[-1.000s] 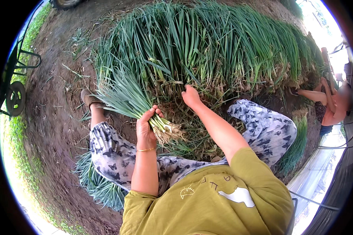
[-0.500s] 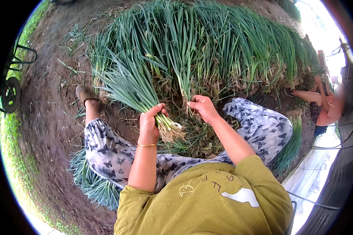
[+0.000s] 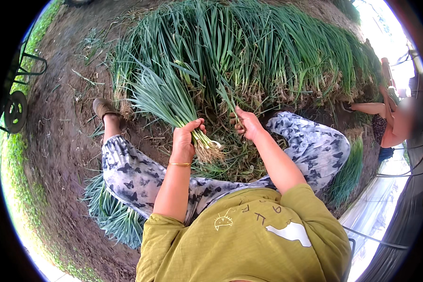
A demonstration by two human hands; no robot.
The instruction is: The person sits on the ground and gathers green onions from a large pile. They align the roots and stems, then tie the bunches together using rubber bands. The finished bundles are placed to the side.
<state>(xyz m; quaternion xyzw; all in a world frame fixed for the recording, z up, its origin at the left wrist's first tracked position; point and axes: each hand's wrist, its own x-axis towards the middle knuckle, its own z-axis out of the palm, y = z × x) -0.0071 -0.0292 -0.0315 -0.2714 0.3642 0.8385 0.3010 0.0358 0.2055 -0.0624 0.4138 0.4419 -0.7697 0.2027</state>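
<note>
My left hand [image 3: 189, 134] is closed around a bunch of green onions [image 3: 167, 101] just above the roots. Their long leaves fan up and to the left, and the white ends with tan roots [image 3: 209, 151] stick out below my fist. To the right, my right hand [image 3: 247, 125] is closed with its fingers curled on thin green onion leaves [image 3: 228, 97], which point up toward the pile. Its fingertips are partly hidden. Ahead of both hands lies a long, dense heap of green onions [image 3: 277, 47], roots toward me.
Leaf scraps [image 3: 237, 164] litter the ground between my legs. Bundled green onions lie by my left leg [image 3: 113, 216] and beyond my right knee [image 3: 348, 169]. At far right sits another person [image 3: 392, 124]. A wheeled metal frame [image 3: 15, 110] stands at the left edge.
My right hand has shifted slightly right; the tall onion strand it pinched upright is replaced by shorter, leaning leaves. My left hand has moved slightly right, still gripping the bunch.
</note>
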